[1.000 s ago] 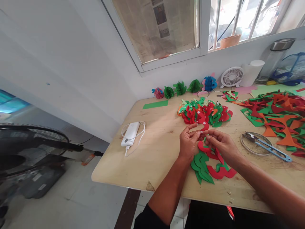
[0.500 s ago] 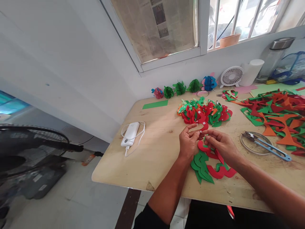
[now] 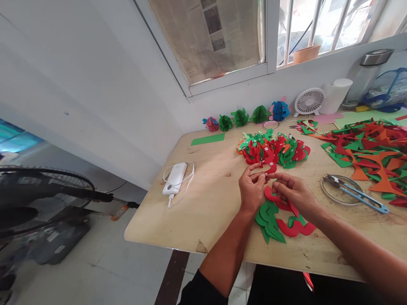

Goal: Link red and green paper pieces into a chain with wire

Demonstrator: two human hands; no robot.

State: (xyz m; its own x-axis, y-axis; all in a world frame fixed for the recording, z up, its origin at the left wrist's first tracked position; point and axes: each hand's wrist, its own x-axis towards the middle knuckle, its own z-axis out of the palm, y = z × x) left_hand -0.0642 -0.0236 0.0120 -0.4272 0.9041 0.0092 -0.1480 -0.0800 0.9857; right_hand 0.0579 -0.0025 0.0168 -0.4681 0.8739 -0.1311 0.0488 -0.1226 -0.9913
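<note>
My left hand (image 3: pixel 252 187) is closed in a pinch above the table, with a small white bit (image 3: pixel 266 174) at its thumb and fingertip. Close on the right, my right hand (image 3: pixel 294 191) has its fingers drawn together; whatever they hold is too small to make out. A red paper cutout (image 3: pixel 271 168) with white squares on it shows just beyond the fingertips; whether it is held or lying there is unclear. Beneath the hands lie more red paper cutouts (image 3: pixel 291 228) and a stack of green paper cutouts (image 3: pixel 270 222).
Behind the hands sits a heap of red and green cutouts (image 3: pixel 286 148). To the right are a blue cutter (image 3: pixel 362 195) on a ring and paper scraps (image 3: pixel 375 156). A white power bank (image 3: pixel 174 178) with cable lies left. Paper figures (image 3: pixel 240 117) and a small fan (image 3: pixel 309 102) line the wall.
The hands have barely moved and stay close together. A small white bit now shows more clearly at my left fingertips. The view has shifted very slightly.
</note>
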